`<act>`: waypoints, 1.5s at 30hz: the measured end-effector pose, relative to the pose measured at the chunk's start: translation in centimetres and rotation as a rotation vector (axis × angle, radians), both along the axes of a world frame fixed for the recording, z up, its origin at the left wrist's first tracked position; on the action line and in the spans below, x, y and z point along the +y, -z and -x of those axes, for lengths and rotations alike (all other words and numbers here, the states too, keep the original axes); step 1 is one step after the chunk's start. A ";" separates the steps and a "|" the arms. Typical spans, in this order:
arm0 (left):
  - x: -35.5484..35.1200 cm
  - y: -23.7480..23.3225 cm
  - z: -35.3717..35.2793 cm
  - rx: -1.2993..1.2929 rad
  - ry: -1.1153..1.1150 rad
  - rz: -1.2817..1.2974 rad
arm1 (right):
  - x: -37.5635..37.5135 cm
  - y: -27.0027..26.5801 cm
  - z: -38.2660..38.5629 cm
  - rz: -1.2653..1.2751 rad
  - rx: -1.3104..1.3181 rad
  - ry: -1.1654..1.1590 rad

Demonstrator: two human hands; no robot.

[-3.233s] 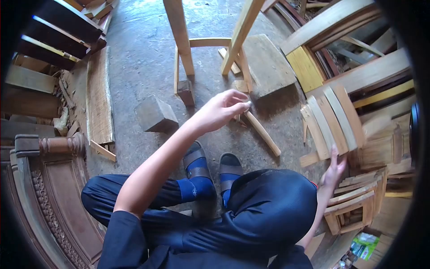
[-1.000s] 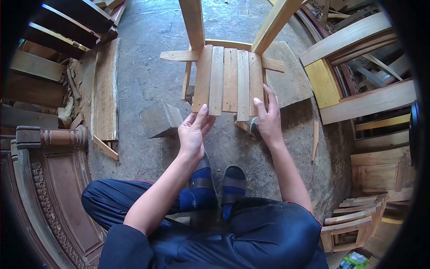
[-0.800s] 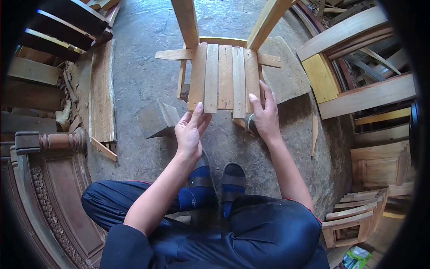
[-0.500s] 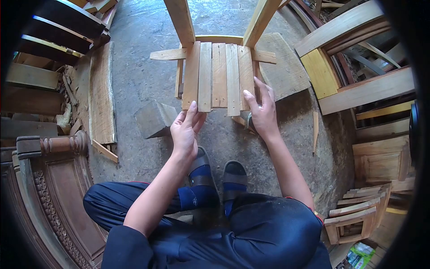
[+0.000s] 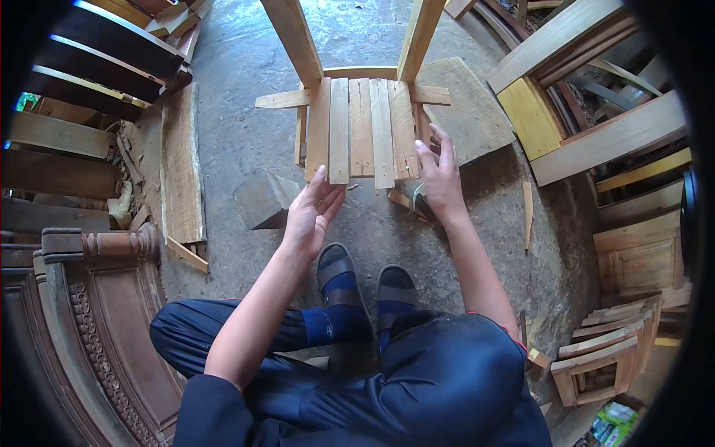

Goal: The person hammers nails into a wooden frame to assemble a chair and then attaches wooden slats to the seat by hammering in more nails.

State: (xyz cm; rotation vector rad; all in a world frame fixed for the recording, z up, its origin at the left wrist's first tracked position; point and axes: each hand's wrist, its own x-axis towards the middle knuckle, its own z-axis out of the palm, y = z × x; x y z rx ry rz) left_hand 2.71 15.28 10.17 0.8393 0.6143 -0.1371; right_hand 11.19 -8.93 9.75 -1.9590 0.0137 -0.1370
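Note:
A small wooden chair (image 5: 360,134) faces me, its seat made of several narrow slats with uneven front ends. Two upright posts rise at its far side, and a crosspiece sticks out past the seat on both sides. My left hand (image 5: 309,212) is at the front left corner, thumb tip right at the end of the leftmost slat (image 5: 318,127), fingers extended and apart below the edge. Beside the rightmost slat (image 5: 405,130) hovers my right hand (image 5: 442,179), thumb and fingers spread with nothing between them.
A wood block (image 5: 267,200) sits on the concrete floor left of the chair. Long boards lie on both sides, one a wide plank (image 5: 465,112) at right. Carved panels (image 5: 119,298) stand at left; wooden frames (image 5: 596,365) are stacked at right.
My right hand has moved slightly away from the seat's right edge, and my left fingers have loosened a little at the front corner. The whole view has shifted slightly.

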 end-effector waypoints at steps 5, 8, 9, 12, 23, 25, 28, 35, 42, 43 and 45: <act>0.2 2.5 -1.3 -0.091 -0.082 0.087 | 0.0 0.4 -0.1 0.026 -0.041 -0.024; 0.1 2.4 -1.1 -0.124 -0.097 0.068 | -0.2 -0.8 0.6 0.079 -0.080 -0.003; 0.4 2.1 -0.8 -0.133 -0.089 0.049 | -0.3 -1.5 0.9 0.099 -0.091 0.008; 1.9 1.0 0.9 -0.168 -0.018 -0.034 | -1.3 -3.0 1.7 0.147 -0.192 0.015; 9.4 -6.4 1.1 -0.209 0.351 -0.450 | -5.3 -4.6 7.5 -0.110 0.194 -0.339; 9.7 -7.3 -0.5 -0.186 0.357 -0.517 | -4.0 -3.9 8.7 -0.213 0.173 -0.355; 10.1 -7.4 -3.8 -0.203 0.340 -0.528 | -1.3 -4.0 9.3 -0.223 0.087 -0.298; 11.0 -5.7 -9.8 -0.209 0.261 -0.491 | 1.5 -3.3 4.8 -0.119 0.147 -0.179; 8.5 -3.4 -10.0 -0.201 0.300 -0.894 | 3.5 -1.9 0.6 0.011 0.159 -0.062; 8.0 -2.9 -10.0 -0.232 0.286 -0.902 | 3.6 -1.8 0.4 0.005 0.171 -0.057; 7.3 -2.3 -10.0 -0.262 0.266 -0.917 | 3.7 -1.3 0.2 -0.017 0.152 -0.053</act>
